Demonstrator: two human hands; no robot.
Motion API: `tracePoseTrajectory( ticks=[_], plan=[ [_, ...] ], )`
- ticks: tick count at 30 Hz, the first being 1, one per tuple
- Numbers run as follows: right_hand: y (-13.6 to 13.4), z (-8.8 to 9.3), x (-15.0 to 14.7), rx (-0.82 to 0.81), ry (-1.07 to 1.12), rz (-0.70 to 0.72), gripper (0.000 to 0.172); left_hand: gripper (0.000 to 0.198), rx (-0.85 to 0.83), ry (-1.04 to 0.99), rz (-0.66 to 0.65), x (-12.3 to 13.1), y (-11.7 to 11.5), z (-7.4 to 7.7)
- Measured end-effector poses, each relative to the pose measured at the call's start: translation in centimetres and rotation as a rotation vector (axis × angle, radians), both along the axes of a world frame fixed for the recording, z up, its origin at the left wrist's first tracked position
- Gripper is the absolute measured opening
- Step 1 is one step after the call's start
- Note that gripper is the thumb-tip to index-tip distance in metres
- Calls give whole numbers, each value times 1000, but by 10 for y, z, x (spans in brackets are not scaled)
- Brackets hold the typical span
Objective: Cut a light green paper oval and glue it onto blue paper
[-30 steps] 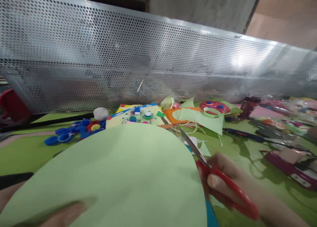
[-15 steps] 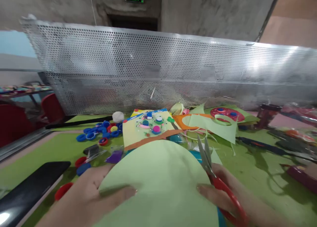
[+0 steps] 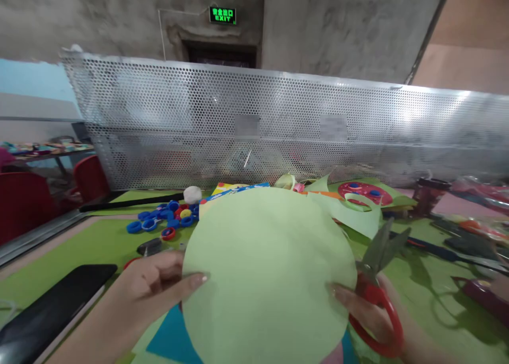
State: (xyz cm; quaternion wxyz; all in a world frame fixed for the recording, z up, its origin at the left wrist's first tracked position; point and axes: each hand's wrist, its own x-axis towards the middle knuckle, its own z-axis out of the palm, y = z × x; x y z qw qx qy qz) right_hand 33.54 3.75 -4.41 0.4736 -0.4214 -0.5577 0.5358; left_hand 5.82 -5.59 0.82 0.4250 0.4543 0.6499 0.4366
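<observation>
A round, pale green sheet of paper (image 3: 270, 268) is held up in front of me, tilted toward the camera. My left hand (image 3: 159, 284) pinches its left edge, thumb on the front face and fingers behind. At the right edge, the thumb of my right hand (image 3: 368, 305) presses on the front. That same hand also carries red-handled scissors (image 3: 377, 290), blades spread and pointing up and away from the paper. Beneath the disc, part of a blue sheet (image 3: 175, 337) shows at the lower left.
Blue and red bottle caps (image 3: 159, 215) lie left of the disc, near a white ball (image 3: 192, 195). A black phone (image 3: 55, 305) rests at the left. Paper scraps (image 3: 358, 210) and a red oval piece (image 3: 363, 193) sit behind. A perforated metal panel (image 3: 286, 120) borders the table's far side.
The paper disc has been raised and tilted up, now covering much of the decorated picture behind it. The scissors have swung to the right, away from the disc's edge.
</observation>
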Motion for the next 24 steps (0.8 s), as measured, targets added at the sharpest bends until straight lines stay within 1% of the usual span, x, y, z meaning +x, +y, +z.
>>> tracePoseTrajectory(
  ticks=[3,6,8,10,13,17,21,23,24],
  plan=[
    [1,0,-3,17,-40,-24,37,28,45,116,24,-2,-1,3],
    [3,3,-9,63,-41,25,32,30,113,247,104,-3,2,3],
    [5,5,-11,88,-59,43,29,33,144,274,134,-4,4,2],
    [7,6,-12,115,-114,25,26,33,155,273,137,-7,6,-1],
    [13,3,-12,158,-182,15,30,35,169,247,138,-10,10,-6],
    [21,0,-8,168,-247,141,40,39,214,222,167,-12,14,-11],
    [23,7,1,191,-277,197,42,37,240,251,206,-13,14,-12],
    [24,12,8,247,-284,291,43,36,235,270,210,-12,11,-10],
    [25,14,11,273,-305,366,44,36,227,277,204,-11,10,-8]
  ],
)
